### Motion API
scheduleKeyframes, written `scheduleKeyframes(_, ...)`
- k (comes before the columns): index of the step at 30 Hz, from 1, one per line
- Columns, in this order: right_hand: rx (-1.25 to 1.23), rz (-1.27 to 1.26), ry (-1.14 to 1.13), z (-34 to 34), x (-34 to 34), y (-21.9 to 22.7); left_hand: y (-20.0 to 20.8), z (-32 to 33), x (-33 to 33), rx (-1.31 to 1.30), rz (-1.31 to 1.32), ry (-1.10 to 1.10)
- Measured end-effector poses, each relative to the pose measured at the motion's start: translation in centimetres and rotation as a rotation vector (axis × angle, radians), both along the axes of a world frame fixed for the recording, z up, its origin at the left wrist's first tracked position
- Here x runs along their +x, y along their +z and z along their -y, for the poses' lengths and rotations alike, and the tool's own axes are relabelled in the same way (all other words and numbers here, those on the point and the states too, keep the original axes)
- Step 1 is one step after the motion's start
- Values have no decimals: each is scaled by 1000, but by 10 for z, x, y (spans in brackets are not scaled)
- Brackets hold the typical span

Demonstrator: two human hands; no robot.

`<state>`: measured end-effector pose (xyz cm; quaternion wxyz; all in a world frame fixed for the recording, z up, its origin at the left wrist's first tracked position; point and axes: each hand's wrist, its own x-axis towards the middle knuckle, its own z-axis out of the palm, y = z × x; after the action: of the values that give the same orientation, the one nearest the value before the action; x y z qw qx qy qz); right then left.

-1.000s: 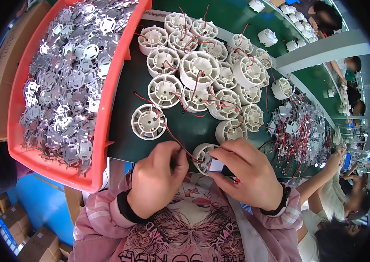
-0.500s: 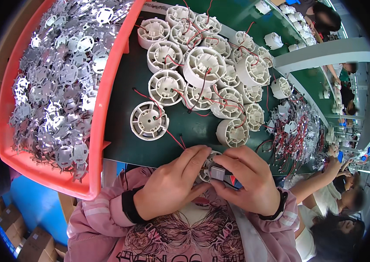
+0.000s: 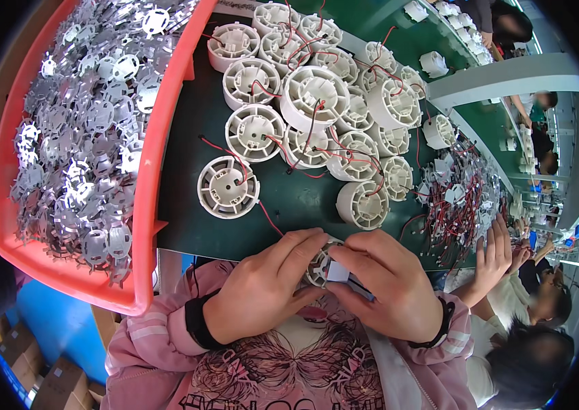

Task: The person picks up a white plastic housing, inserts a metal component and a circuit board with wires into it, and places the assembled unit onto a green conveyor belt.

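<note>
Cup-shaped part (image 3: 316,268), small, round and whitish with ribs showing, sits between two bare hands at the near edge of a worktop (image 3: 194,232), in front of the person's chest. Fingers cover most of it. Against its right side is a small pale block (image 3: 338,271) with a flat, smooth face. The left hand (image 3: 262,290) is curled around the part's left side, fingertips gripping it; the right hand (image 3: 392,287) pinches the block between thumb and fingers. A thin red wire (image 3: 270,219) runs down to the left hand's knuckles.

Open dark green surface lies beyond the hands and to their left, as far as the wall of a red bin (image 3: 146,225). Beyond this stretch, white cups (image 3: 229,188) crowd together, some stacked on others. To the right, a heap of wired pieces (image 3: 463,198) nears the edge, with a co-worker's hand (image 3: 493,258) beside it.

The cups look like matte plastic, round, with spoke-like ribs and red and black wires. Shiny, flat metal plates (image 3: 74,143), notched and roughly round, fill the smooth-walled bin.
</note>
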<state>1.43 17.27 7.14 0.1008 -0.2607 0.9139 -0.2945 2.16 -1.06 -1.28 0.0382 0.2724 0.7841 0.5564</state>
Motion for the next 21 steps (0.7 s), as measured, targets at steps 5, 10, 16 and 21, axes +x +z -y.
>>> scheduleKeyframes(5, 46, -79, -120, 10, 14, -7, 4, 1, -1, -20, 73, -12)
scheduleKeyframes(10, -38, -120, -177, 1, 20, -13, 6, 0, -3, -23, 140, 16)
scheduleKeyframes(16, -511, 481, -338, -11, 17, -6, 29, 11, 0, 14, 142, -50)
scheduleKeyframes(21, -791, 741, -270, 0, 14, -18, 45, 14, 3, 21, 14, -19)
